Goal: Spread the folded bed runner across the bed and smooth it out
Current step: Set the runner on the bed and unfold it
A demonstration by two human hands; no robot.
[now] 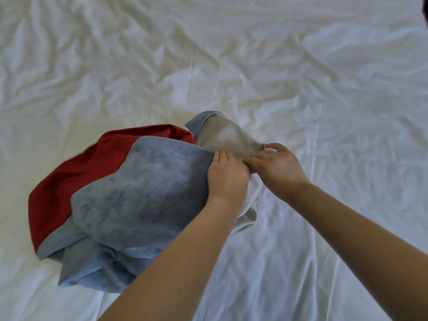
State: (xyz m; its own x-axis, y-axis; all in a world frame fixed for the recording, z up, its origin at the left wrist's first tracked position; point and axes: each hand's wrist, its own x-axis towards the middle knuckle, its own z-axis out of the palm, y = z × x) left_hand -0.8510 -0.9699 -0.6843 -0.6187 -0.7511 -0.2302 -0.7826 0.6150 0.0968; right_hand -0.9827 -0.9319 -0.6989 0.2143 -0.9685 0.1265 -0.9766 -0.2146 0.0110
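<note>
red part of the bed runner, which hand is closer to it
Left. The left hand lies on the blue-grey fold next to the red part; the right hand is beyond it, further right, at the beige corner.

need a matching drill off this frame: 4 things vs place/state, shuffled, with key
Things:
1. left hand
2. right hand
3. bed runner
4. sheet

Places/states:
A. white, creased, under everything
B. bunched in a heap, blue-grey and red
C. fingers curled at the pale grey corner
D. fingers lie straight on the heap's edge, beside the blue-grey face

Pairs: 1-D, 2-C, 3-B, 4-A
</note>
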